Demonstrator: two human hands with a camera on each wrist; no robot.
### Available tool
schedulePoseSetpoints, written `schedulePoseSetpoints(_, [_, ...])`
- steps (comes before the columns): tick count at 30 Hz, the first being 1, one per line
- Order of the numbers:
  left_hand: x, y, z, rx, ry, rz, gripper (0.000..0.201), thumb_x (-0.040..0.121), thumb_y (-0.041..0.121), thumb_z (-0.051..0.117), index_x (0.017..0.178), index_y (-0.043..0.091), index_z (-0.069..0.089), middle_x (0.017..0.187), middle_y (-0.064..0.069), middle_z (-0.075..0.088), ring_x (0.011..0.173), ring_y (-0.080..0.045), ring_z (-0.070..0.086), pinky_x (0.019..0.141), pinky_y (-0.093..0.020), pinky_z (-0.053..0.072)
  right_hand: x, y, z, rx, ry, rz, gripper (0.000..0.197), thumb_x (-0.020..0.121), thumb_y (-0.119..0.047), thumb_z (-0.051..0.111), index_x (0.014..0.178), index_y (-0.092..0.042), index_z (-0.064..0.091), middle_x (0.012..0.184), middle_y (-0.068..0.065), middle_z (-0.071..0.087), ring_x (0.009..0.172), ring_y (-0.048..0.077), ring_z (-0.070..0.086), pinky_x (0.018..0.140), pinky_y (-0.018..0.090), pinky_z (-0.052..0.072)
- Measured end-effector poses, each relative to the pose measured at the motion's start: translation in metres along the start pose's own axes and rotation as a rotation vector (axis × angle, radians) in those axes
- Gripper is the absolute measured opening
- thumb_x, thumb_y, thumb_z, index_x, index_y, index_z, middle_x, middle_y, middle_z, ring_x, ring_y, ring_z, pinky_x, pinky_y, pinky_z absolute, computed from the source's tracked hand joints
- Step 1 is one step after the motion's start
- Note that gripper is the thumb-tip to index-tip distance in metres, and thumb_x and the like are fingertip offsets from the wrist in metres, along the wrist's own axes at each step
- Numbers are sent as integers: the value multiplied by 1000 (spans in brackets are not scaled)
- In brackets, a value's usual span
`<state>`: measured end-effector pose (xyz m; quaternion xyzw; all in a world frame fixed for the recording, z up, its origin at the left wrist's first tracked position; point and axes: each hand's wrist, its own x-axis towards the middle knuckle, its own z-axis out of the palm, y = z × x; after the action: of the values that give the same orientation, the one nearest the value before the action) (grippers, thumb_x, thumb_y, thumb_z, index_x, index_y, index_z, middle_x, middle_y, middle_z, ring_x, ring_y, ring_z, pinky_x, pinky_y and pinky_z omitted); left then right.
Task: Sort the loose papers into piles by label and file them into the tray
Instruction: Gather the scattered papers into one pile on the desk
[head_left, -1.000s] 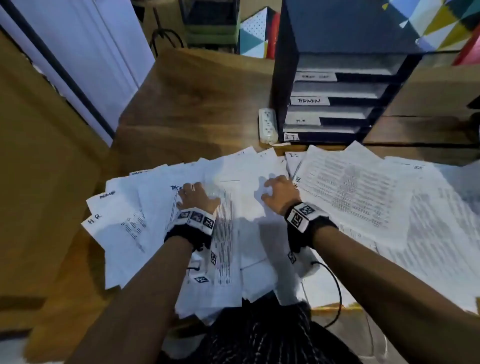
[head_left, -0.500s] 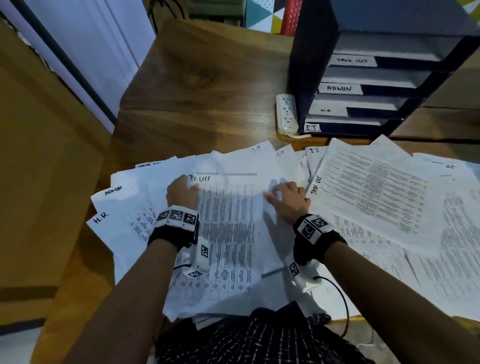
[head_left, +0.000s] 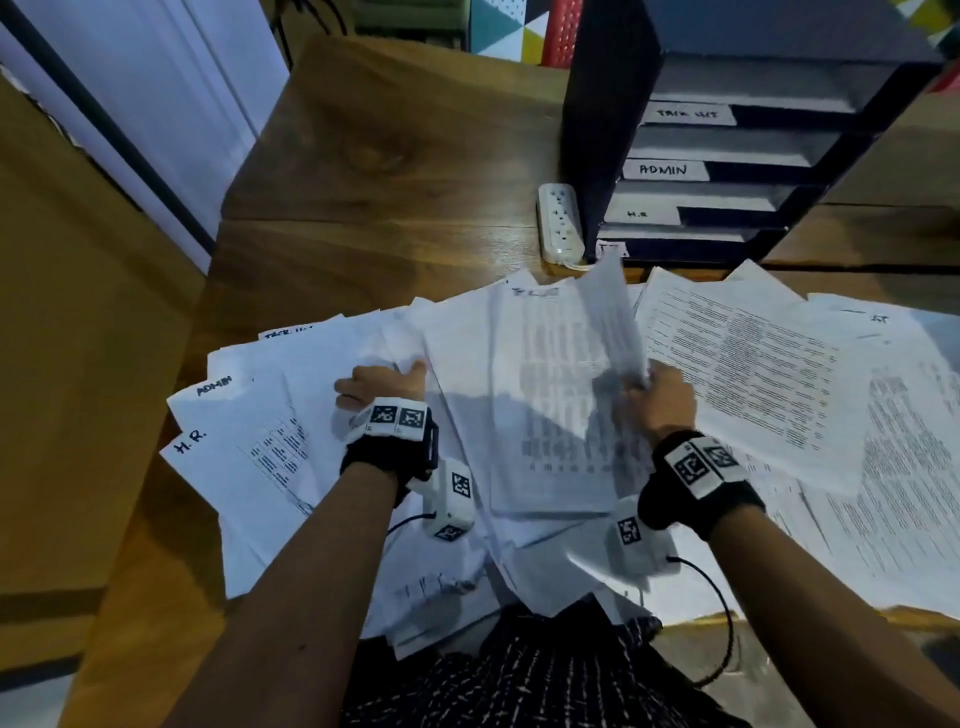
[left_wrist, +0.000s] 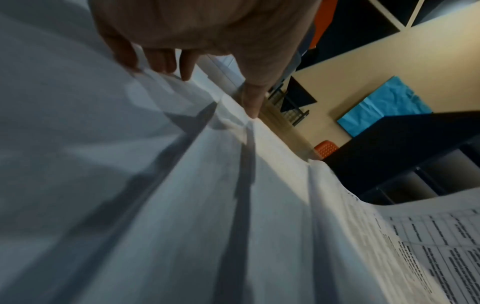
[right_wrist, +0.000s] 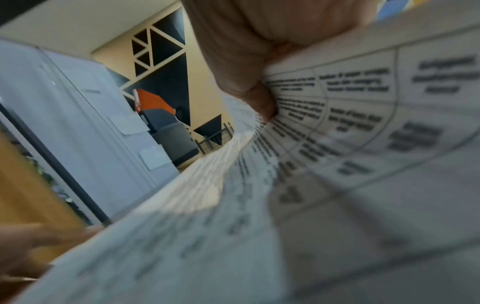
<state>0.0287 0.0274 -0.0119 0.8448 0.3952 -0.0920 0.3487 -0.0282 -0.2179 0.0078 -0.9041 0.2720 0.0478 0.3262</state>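
Observation:
Loose printed papers cover the near part of the wooden desk, some hand-labelled ADMIN and H.R.. A dark stacked tray stands at the back right with shelf labels TASK LIST, ADMIN and H.R. My right hand pinches one printed sheet and holds it raised and blurred above the pile; the right wrist view shows my thumb on that sheet. My left hand rests on the papers left of centre, its fingertips pressing on a creased sheet.
A white power strip lies against the tray's left side. Bare desk wood stretches behind the papers. A wooden panel stands to the left of the desk. Some papers overhang the near edge above my lap.
My right hand has taken hold of a sheet and lifted it off the pile. My left hand stays on the papers at about the same spot.

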Motion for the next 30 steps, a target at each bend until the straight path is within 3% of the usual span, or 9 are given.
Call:
schedulePoseSetpoints(3, [-15, -1, 14, 17, -159, 45, 76, 76, 43, 68, 132, 3, 34, 135, -18, 33, 127, -37, 34, 104, -42, 33, 4, 19, -2, 34, -9, 94, 25, 94, -12, 48, 105, 9, 55, 99, 21, 62, 77, 25, 54, 66, 29, 45])
schedulePoseSetpoints(6, [-26, 9, 28, -101, -293, 111, 65, 83, 18, 65, 138, 4, 32, 137, -19, 43, 125, -34, 44, 100, -34, 37, 3, 26, 3, 49, -76, 87, 25, 95, -13, 47, 107, 9, 52, 98, 13, 57, 81, 21, 50, 64, 25, 41])
schedulePoseSetpoints(9, [-39, 14, 33, -114, -281, 150, 44, 87, 7, 58, 129, 3, 49, 129, -19, 55, 119, -34, 51, 95, -31, 40, 4, 27, 5, 91, -99, 72, 26, 93, -8, 48, 111, 12, 51, 91, 15, 53, 78, 22, 51, 51, 20, 38])
schedulePoseSetpoints(13, [-45, 27, 14, -101, -147, 243, 32, 92, 10, 48, 122, 2, 57, 126, -24, 56, 119, -39, 49, 98, -38, 39, 9, 36, -8, 63, -135, 48, 25, 93, -4, 47, 112, 12, 48, 90, 13, 47, 75, 21, 48, 36, 11, 33])
schedulePoseSetpoints(19, [-73, 93, -82, -18, 278, 588, 44, 99, 27, 38, 130, -4, 44, 135, -22, 47, 126, -34, 41, 101, -33, 25, 12, 60, -15, 101, -142, 58, 26, 91, 1, 45, 114, 11, 49, 82, 10, 51, 63, 18, 49, 48, 20, 39])
schedulePoseSetpoints(23, [-113, 126, -124, -222, 472, 957, 49, 94, 44, 41, 105, -1, 60, 97, -27, 62, 88, -38, 58, 74, -43, 44, 16, 58, -25, 175, -118, -41, 37, 90, 3, 42, 127, 5, 44, 98, 14, 53, 71, 22, 53, 57, 27, 44])
schedulePoseSetpoints(26, [-145, 127, -97, -214, 139, 1023, 30, 93, 30, 52, 108, 6, 63, 86, -9, 60, 59, -2, 47, 54, -11, 41, 23, 55, -35, 245, -116, -103, 36, 91, -1, 43, 127, 2, 46, 110, 19, 58, 89, 28, 56, 70, 32, 44])
schedulePoseSetpoints(27, [-150, 122, -80, -154, -7, 1042, 30, 90, 25, 57, 108, 3, 64, 86, -9, 61, 55, 2, 46, 54, -12, 40, 26, 56, -37, 283, -126, -111, 34, 92, -4, 43, 126, 2, 47, 117, 19, 58, 98, 31, 56, 78, 34, 47])
schedulePoseSetpoints(30, [-143, 90, -17, 309, -424, 978, 31, 85, 19, 65, 98, -9, 65, 100, -27, 65, 87, -24, 61, 66, -25, 35, 30, 65, -41, 517, -138, -61, 32, 93, -13, 47, 121, 1, 53, 119, 16, 59, 109, 27, 55, 97, 38, 43])
